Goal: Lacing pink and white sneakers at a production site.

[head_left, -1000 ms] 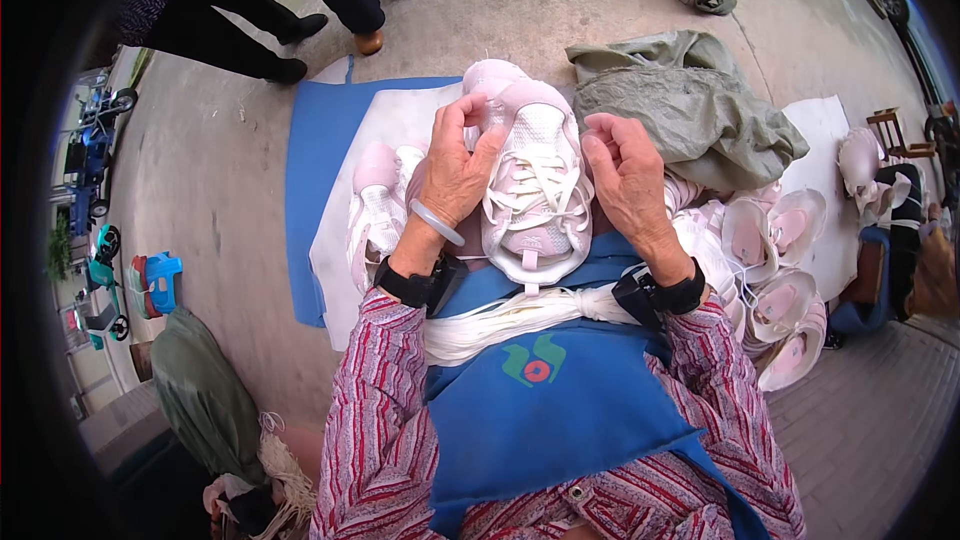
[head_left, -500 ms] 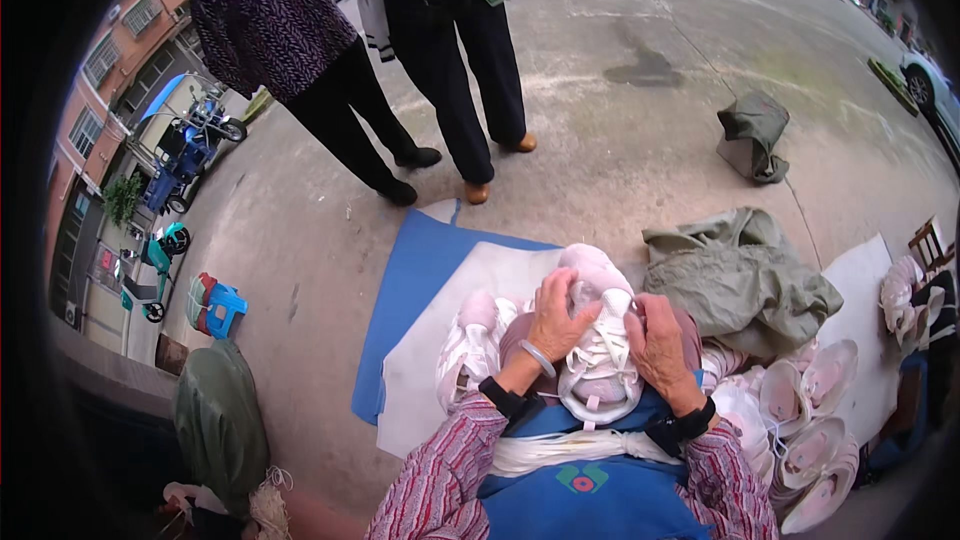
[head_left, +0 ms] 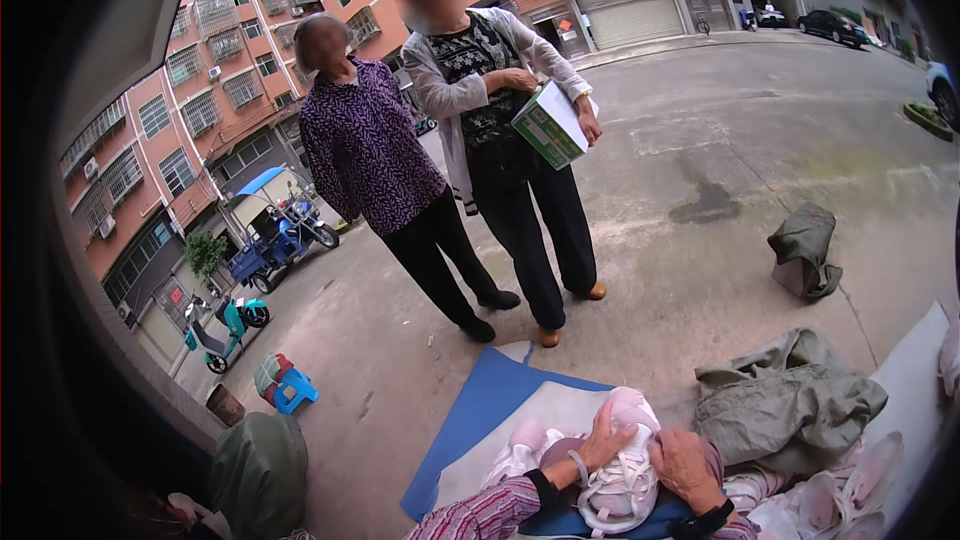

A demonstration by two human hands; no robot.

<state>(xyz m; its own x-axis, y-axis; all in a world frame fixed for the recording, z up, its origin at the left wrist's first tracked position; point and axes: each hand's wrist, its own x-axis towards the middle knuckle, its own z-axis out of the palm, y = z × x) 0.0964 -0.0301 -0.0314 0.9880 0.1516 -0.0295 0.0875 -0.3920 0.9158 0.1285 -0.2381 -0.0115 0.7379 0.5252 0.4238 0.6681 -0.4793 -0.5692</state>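
Observation:
A white and pale-pink lace-up sneaker (head_left: 622,485) rests in front of me over my lap, toe pointing away. On its left side lies my left hand (head_left: 604,446), a grey bangle on the wrist, with thumb and fingers closed round the upper near the laces. My right hand (head_left: 686,464) has its fingers curled against the opposite side of the same shoe; its fingertips are partly hidden. Beside my left wrist sits another white and pink sneaker (head_left: 522,450). Several pale shoe pieces (head_left: 835,490) are heaped to the right.
Two people stand ahead, one holding a white and green box (head_left: 555,130). An olive cloth (head_left: 790,400) lies right of my hands. Farther off are a covered bundle (head_left: 803,250), a blue stool (head_left: 295,391), a teal scooter (head_left: 225,330) and a blue three-wheeler (head_left: 285,235).
My view has tilted up, so the people's upper bodies and the buildings now show, and my hands sit lower in the picture. Both hands remain on the sneaker.

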